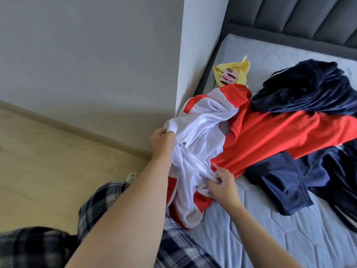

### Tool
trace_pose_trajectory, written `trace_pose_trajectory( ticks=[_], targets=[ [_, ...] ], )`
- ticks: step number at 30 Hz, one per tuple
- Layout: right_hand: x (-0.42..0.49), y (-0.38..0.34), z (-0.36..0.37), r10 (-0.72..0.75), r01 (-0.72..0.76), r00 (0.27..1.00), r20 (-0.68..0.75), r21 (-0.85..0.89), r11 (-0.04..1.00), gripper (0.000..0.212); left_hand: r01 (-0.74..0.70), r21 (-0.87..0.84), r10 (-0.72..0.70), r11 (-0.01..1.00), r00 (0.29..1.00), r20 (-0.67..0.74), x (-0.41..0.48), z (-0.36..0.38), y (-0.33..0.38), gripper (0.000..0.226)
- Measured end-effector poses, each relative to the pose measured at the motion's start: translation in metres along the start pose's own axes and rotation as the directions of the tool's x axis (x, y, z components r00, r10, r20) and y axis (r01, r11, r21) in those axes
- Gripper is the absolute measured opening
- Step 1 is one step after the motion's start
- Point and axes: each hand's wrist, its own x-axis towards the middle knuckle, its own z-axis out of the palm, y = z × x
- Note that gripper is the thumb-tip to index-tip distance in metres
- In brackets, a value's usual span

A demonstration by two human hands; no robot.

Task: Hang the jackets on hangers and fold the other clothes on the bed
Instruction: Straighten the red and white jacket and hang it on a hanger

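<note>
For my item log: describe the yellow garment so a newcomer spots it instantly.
In the mattress corner between grey headboard and white wall, beyond the red-and-white jacket, lies the yellow garment. It alone is yellow and bears a printed face.

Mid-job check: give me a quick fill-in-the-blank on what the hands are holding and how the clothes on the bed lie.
1. The left hand and right hand both hold the red-and-white ____.
2. Its inside lining is ____.
3. Beyond it lies the face-print garment, coloured ____.
4. The navy garment rests on the plain top, which is ____.
Missing words: jacket; white; yellow; red.
</note>
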Motion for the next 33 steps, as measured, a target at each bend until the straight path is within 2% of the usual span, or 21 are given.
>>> trace_pose_trajectory(
  ticks=[1, 2, 3, 4, 5, 6, 7, 8, 11, 13, 14, 16, 18, 20, 22, 25, 26, 27, 29, 31, 33],
  targets=[
    [0.003, -0.003, -0.004, 0.056, -0.053, 0.998, -0.020, 0.098, 0.994, 0.013, -0.060, 0.221, 0.048, 0.973, 0.997, 0.060, -0.001, -0.001, 0.002, 0.017],
    [0.007, -0.005, -0.009, 0.104, -0.092, 0.993, -0.060, 0.174, 0.980, 0.011, -0.215, 0.543, 0.138, 0.812, 0.974, 0.179, -0.003, -0.001, 0.003, 0.038],
    [0.011, -0.010, -0.015, 0.113, -0.085, 0.986, -0.121, 0.213, 0.973, 0.010, -0.400, 0.721, 0.204, 0.566, 0.915, 0.348, -0.006, 0.000, 0.002, 0.061],
    [0.014, -0.015, -0.021, 0.098, -0.059, 0.980, -0.172, 0.216, 0.975, 0.011, -0.558, 0.735, 0.243, 0.385, 0.830, 0.503, -0.010, 0.003, 0.002, 0.076],
    [0.016, -0.021, -0.026, 0.080, -0.037, 0.977, -0.197, 0.214, 0.976, 0.012, -0.662, 0.664, 0.230, 0.348, 0.747, 0.624, -0.015, 0.005, 0.003, 0.080],
    [0.017, -0.026, -0.029, 0.066, -0.019, 0.977, -0.205, 0.227, 0.974, 0.013, -0.690, 0.575, 0.167, 0.439, 0.691, 0.703, -0.019, 0.006, 0.001, 0.079],
    [0.017, -0.033, -0.034, 0.050, 0.003, 0.976, -0.211, 0.248, 0.969, 0.016, -0.655, 0.514, 0.072, 0.553, 0.652, 0.755, -0.022, 0.006, -0.003, 0.075],
    [0.017, -0.037, -0.037, 0.032, 0.029, 0.975, -0.222, 0.265, 0.964, 0.019, -0.613, 0.497, -0.018, 0.614, 0.618, 0.786, -0.025, 0.005, -0.006, 0.067],
    [0.016, -0.050, -0.047, 0.033, 0.067, 0.962, -0.272, 0.349, 0.935, 0.006, -0.612, 0.497, -0.083, 0.616, 0.576, 0.813, -0.027, 0.004, -0.009, 0.027],
    [0.015, -0.056, -0.047, 0.127, 0.026, 0.956, -0.264, 0.508, 0.861, 0.014, -0.629, 0.513, -0.083, 0.584, 0.583, 0.808, -0.027, 0.006, -0.007, 0.014],
    [0.017, -0.055, -0.045, 0.175, -0.006, 0.955, -0.241, 0.574, 0.819, 0.022, -0.640, 0.536, -0.079, 0.551, 0.599, 0.797, -0.025, 0.007, -0.007, 0.018],
    [0.017, -0.051, -0.040, 0.213, -0.074, 0.961, -0.176, 0.580, 0.811, 0.033, -0.636, 0.569, -0.011, 0.521, 0.661, 0.750, -0.023, 0.008, -0.009, 0.031],
    [0.017, -0.043, -0.033, 0.230, -0.170, 0.972, -0.054, 0.515, 0.840, 0.026, -0.554, 0.525, 0.090, 0.646, 0.738, 0.668, -0.022, 0.008, -0.009, 0.040],
    [0.009, -0.035, -0.022, 0.278, -0.281, 0.957, 0.082, 0.491, 0.824, 0.038, -0.386, 0.375, 0.142, 0.843, 0.831, 0.538, -0.019, 0.009, -0.005, 0.045],
    [0.000, -0.031, -0.014, 0.283, -0.353, 0.935, 0.212, 0.497, 0.793, 0.042, -0.210, 0.181, 0.122, 0.961, 0.906, 0.405, -0.014, 0.009, 0.001, 0.049],
    [-0.003, -0.028, -0.010, 0.204, -0.381, 0.885, 0.418, 0.400, 0.834, 0.056, 0.013, -0.071, 0.005, 0.997, 0.967, 0.253, -0.005, 0.010, 0.008, 0.038],
    [-0.003, -0.027, -0.010, 0.185, -0.377, 0.863, 0.469, 0.357, 0.855, 0.053, 0.074, -0.151, -0.037, 0.986, 0.972, 0.232, -0.002, 0.011, 0.009, 0.038],
    [-0.001, -0.027, -0.010, 0.183, -0.368, 0.855, 0.485, 0.319, 0.874, 0.040, 0.122, -0.210, -0.072, 0.970, 0.971, 0.230, 0.001, 0.011, 0.009, 0.038],
    [0.002, -0.031, -0.009, 0.208, -0.326, 0.903, 0.375, 0.285, 0.901, 0.010, 0.176, -0.256, -0.113, 0.951, 0.964, 0.241, 0.004, 0.009, 0.011, 0.032],
    [0.009, -0.033, -0.010, 0.242, -0.272, 0.962, 0.127, 0.356, 0.894, 0.023, 0.221, -0.239, -0.177, 0.946, 0.965, 0.193, 0.009, 0.004, 0.013, 0.026],
    [0.017, -0.042, -0.024, 0.243, -0.151, 0.955, -0.169, 0.429, 0.891, 0.027, 0.280, -0.234, -0.257, 0.931, 0.958, 0.126, 0.013, -0.005, 0.015, 0.026]
  ],
)
